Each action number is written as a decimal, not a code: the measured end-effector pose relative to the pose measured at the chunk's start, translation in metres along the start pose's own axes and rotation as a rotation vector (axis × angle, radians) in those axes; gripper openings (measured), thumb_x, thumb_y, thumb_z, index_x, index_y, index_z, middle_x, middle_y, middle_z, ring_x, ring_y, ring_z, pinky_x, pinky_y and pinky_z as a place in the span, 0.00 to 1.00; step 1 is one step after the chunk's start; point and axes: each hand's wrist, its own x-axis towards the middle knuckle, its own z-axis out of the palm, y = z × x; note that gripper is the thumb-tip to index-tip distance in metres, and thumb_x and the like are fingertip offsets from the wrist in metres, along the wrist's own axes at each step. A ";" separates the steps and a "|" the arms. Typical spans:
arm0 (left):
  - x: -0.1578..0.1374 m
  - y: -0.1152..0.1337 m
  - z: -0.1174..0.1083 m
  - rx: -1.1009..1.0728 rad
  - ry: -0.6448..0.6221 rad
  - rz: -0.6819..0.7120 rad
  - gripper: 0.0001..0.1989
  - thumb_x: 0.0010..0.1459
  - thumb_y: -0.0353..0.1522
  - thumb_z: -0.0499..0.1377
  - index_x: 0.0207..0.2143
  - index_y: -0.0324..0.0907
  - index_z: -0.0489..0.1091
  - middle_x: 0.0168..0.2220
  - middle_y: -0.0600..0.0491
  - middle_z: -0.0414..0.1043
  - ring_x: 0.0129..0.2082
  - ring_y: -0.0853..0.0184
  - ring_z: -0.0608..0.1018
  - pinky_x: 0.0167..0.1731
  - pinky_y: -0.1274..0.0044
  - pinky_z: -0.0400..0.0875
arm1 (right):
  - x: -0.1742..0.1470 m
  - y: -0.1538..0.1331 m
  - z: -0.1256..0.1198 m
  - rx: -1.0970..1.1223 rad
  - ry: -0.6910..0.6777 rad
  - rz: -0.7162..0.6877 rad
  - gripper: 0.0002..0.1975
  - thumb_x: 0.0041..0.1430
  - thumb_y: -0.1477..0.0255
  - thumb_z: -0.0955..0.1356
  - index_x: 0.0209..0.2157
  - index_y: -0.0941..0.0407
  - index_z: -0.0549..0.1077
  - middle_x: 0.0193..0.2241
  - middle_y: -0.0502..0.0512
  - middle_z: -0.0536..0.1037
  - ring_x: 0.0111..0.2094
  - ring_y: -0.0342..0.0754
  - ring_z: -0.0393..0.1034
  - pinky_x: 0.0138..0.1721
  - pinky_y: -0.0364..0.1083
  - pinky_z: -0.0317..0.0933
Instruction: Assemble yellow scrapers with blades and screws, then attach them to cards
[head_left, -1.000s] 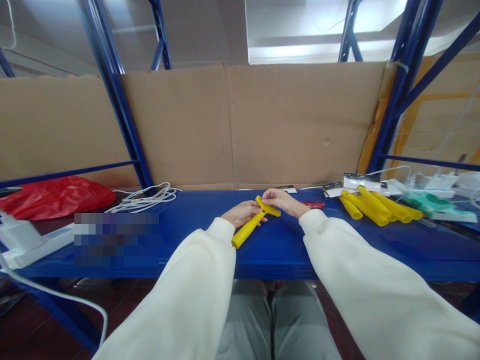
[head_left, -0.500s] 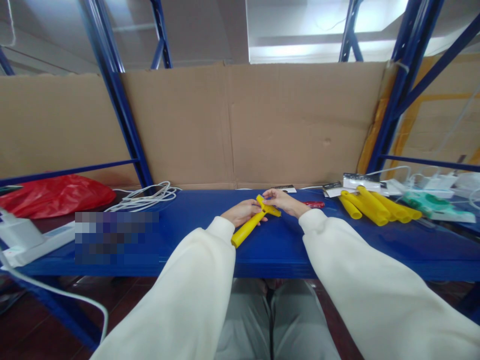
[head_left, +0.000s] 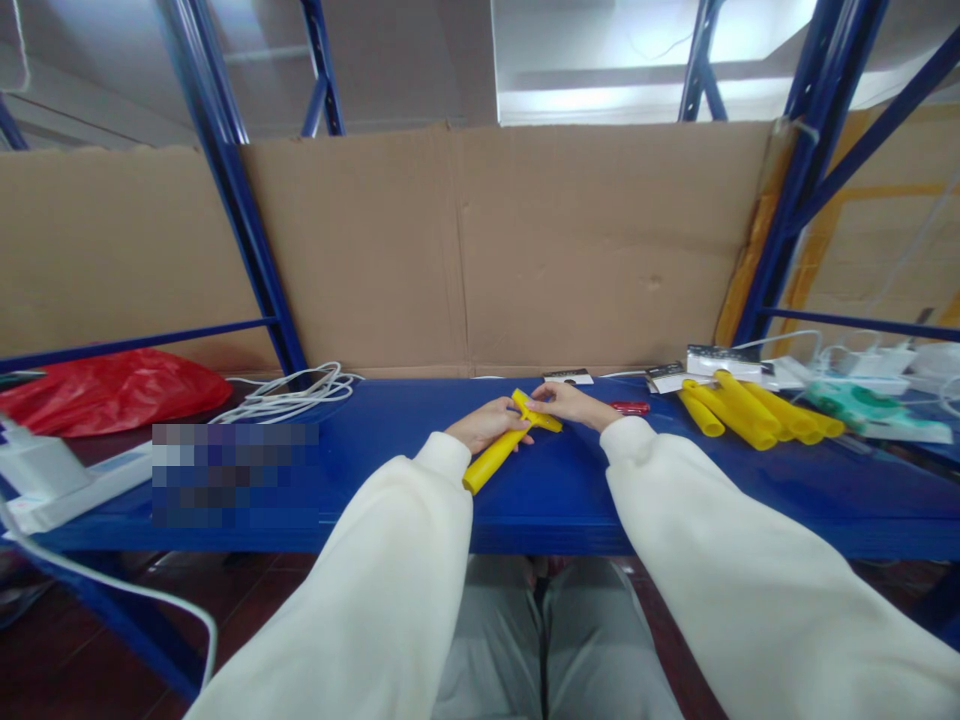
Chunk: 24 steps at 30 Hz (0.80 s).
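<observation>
Between my hands, just above or on the blue table, is a yellow T-shaped tool (head_left: 493, 462) with a thick round handle that points down toward me and to the left. My left hand (head_left: 484, 425) is closed around it near where the handle meets the crosspiece. At that joint, the thumb and fingers of my right hand (head_left: 564, 402) pinch or press the crosspiece. Whether a smaller part sits under those fingertips is hidden. A red-handled item (head_left: 630, 408) lies on the table just beyond my right wrist.
Several yellow tubular handles (head_left: 739, 415) lie piled at the right, before black-and-white packets (head_left: 720, 360). A green-and-white package (head_left: 874, 408) is farther right. At the left are a coiled white cable (head_left: 304, 392), a red plastic bag (head_left: 142, 390) and a white power strip (head_left: 90, 485). Cardboard (head_left: 465, 250) stands behind.
My right fingers have shifted slightly down and closer onto the joint of the yellow tool. My left hand and the tool stay almost where they were.
</observation>
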 end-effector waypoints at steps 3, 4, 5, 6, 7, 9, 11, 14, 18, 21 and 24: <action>-0.002 0.002 0.002 0.007 0.011 -0.001 0.13 0.51 0.22 0.62 0.36 0.40 0.61 0.28 0.54 0.72 0.24 0.69 0.78 0.22 0.80 0.70 | -0.001 0.000 -0.008 -0.190 0.019 -0.050 0.18 0.52 0.63 0.73 0.41 0.59 0.75 0.40 0.59 0.78 0.41 0.49 0.72 0.43 0.46 0.65; -0.003 0.003 0.002 0.010 0.019 -0.002 0.13 0.52 0.21 0.62 0.36 0.40 0.61 0.28 0.54 0.72 0.24 0.69 0.78 0.21 0.81 0.69 | -0.002 -0.001 -0.012 -0.259 0.031 -0.065 0.17 0.54 0.63 0.71 0.42 0.59 0.75 0.42 0.60 0.78 0.42 0.49 0.72 0.45 0.47 0.65; -0.004 0.004 0.003 0.013 0.029 -0.005 0.13 0.52 0.21 0.61 0.36 0.40 0.61 0.28 0.54 0.71 0.23 0.69 0.78 0.21 0.81 0.68 | -0.003 -0.002 -0.016 -0.333 0.051 -0.075 0.16 0.57 0.64 0.70 0.43 0.59 0.75 0.43 0.62 0.78 0.44 0.50 0.71 0.46 0.48 0.64; -0.005 0.005 0.004 0.015 0.039 -0.007 0.12 0.53 0.21 0.60 0.36 0.40 0.60 0.29 0.54 0.71 0.23 0.70 0.78 0.20 0.81 0.68 | -0.005 -0.004 -0.020 -0.410 0.077 -0.078 0.15 0.58 0.65 0.69 0.44 0.60 0.74 0.45 0.63 0.77 0.46 0.51 0.71 0.49 0.49 0.63; -0.006 0.006 0.005 0.018 0.049 -0.011 0.12 0.54 0.20 0.59 0.37 0.40 0.60 0.29 0.54 0.71 0.23 0.70 0.78 0.20 0.81 0.68 | -0.008 -0.005 -0.025 -0.490 0.112 -0.069 0.15 0.59 0.66 0.68 0.44 0.60 0.74 0.46 0.64 0.77 0.49 0.53 0.69 0.51 0.50 0.61; -0.007 0.007 0.007 0.024 0.065 -0.019 0.12 0.55 0.20 0.57 0.38 0.40 0.60 0.30 0.53 0.72 0.23 0.70 0.78 0.21 0.81 0.69 | -0.013 -0.005 -0.035 -0.630 0.175 -0.019 0.15 0.60 0.66 0.67 0.45 0.59 0.74 0.49 0.65 0.76 0.53 0.56 0.65 0.54 0.54 0.57; -0.008 0.008 0.008 0.029 0.090 -0.025 0.12 0.55 0.19 0.57 0.38 0.40 0.60 0.31 0.53 0.72 0.23 0.70 0.77 0.20 0.81 0.69 | -0.019 -0.003 -0.047 -0.717 0.185 0.048 0.15 0.60 0.66 0.66 0.46 0.57 0.75 0.51 0.64 0.74 0.55 0.58 0.63 0.55 0.57 0.56; -0.008 0.009 0.009 0.041 0.137 -0.047 0.11 0.55 0.19 0.56 0.37 0.39 0.60 0.30 0.53 0.72 0.23 0.70 0.77 0.18 0.82 0.67 | -0.026 0.008 -0.065 -0.805 0.190 0.131 0.14 0.60 0.65 0.66 0.44 0.54 0.76 0.52 0.62 0.74 0.56 0.60 0.62 0.54 0.60 0.56; -0.007 0.010 0.007 0.056 0.212 -0.072 0.10 0.55 0.20 0.55 0.38 0.39 0.62 0.29 0.53 0.71 0.23 0.70 0.76 0.17 0.82 0.65 | -0.030 0.037 -0.087 -0.825 0.102 0.194 0.13 0.56 0.60 0.68 0.37 0.52 0.79 0.44 0.59 0.78 0.51 0.60 0.67 0.50 0.58 0.60; -0.005 0.011 0.006 0.074 0.294 -0.080 0.13 0.56 0.20 0.55 0.43 0.38 0.63 0.32 0.53 0.73 0.24 0.70 0.77 0.19 0.82 0.66 | -0.028 0.059 -0.098 -0.765 0.036 0.114 0.16 0.52 0.55 0.70 0.35 0.51 0.79 0.37 0.57 0.79 0.45 0.57 0.71 0.48 0.53 0.63; -0.004 0.011 0.005 0.091 0.384 -0.087 0.16 0.56 0.20 0.55 0.47 0.38 0.62 0.34 0.51 0.74 0.23 0.71 0.76 0.19 0.82 0.66 | -0.025 0.074 -0.100 -0.733 0.025 0.112 0.19 0.49 0.52 0.71 0.35 0.52 0.79 0.35 0.57 0.80 0.42 0.56 0.73 0.46 0.51 0.65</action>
